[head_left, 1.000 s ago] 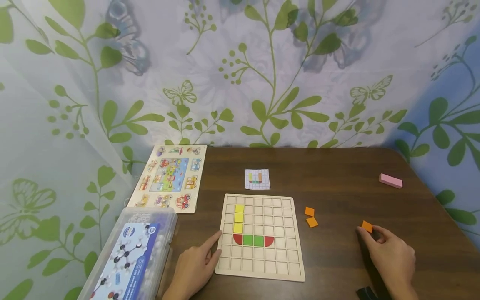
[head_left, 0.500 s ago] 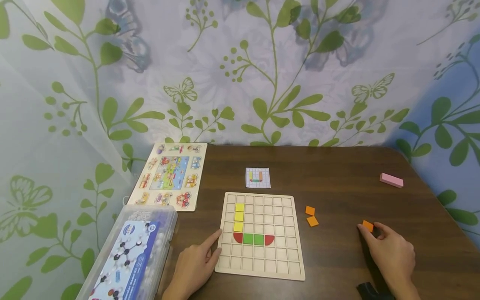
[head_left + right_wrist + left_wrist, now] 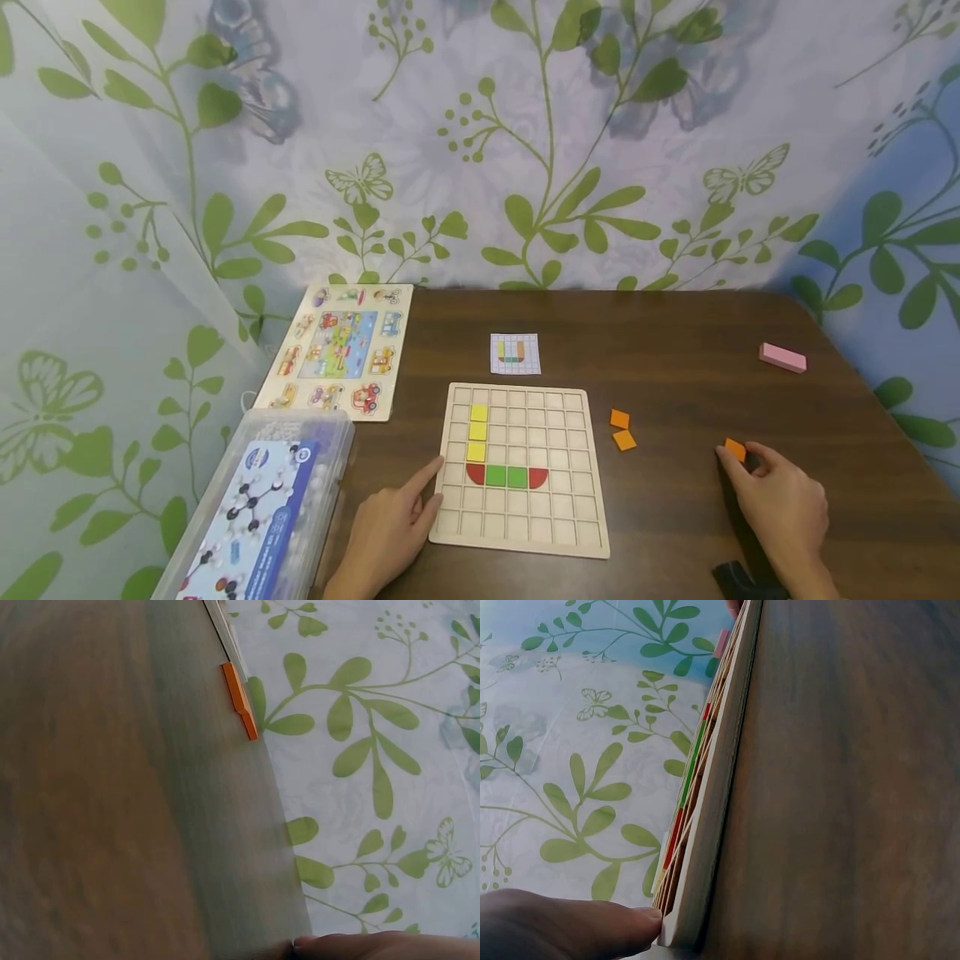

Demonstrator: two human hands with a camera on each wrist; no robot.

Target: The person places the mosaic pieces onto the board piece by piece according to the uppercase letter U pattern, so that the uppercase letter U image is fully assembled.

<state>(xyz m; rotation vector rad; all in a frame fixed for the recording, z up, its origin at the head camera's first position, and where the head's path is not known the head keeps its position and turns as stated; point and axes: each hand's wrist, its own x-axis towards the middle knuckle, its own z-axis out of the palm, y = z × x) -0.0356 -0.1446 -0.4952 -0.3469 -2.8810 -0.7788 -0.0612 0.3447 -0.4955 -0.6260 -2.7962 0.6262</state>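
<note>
My left hand (image 3: 390, 527) touches the left edge of a wooden grid board (image 3: 504, 527) with forefinger and thumb tips, the forefinger straight. In the left wrist view the thumb (image 3: 577, 924) meets a corner of the board. Yellow squares (image 3: 477, 432), two green squares (image 3: 506, 477) and two red rounded pieces (image 3: 537, 477) lie in the board's cells. At the right, my right hand (image 3: 783, 504) pinches an orange square tile (image 3: 735, 451) between thumb and forefinger, at the tabletop. Two more orange tiles (image 3: 623, 440) lie right of the board, their edges visible in the right wrist view.
A small pattern card (image 3: 515, 354) lies behind the board. A pink block (image 3: 782, 357) sits at the far right. A picture puzzle (image 3: 397, 333) and a clear plastic case (image 3: 330, 492) stand at the left. A black object (image 3: 738, 581) is near my right wrist.
Both hands and the pieces keep their places. The head view has shifted slightly.
</note>
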